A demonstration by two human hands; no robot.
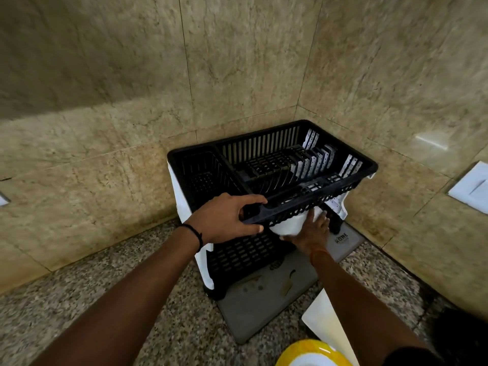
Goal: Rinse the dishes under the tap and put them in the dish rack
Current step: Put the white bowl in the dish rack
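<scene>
A black two-tier plastic dish rack (274, 143) stands in the corner of the granite counter, with a white cloth (182, 196) draped beneath its upper tier. My left hand (228, 219) grips the front rim of the upper tier. My right hand (311, 231) reaches under that tier, its fingers spread on a white bowl-like dish (289, 224) on the lower shelf. A yellow-rimmed white plate (311, 353) shows at the bottom edge. A white rectangular dish (323, 320) lies beside my right forearm. No tap is in view.
A grey drying mat (264, 299) lies under the rack on the speckled counter (92, 299). Beige tiled walls close the corner behind and to the right. A white switch plate (471, 187) sits on the right wall.
</scene>
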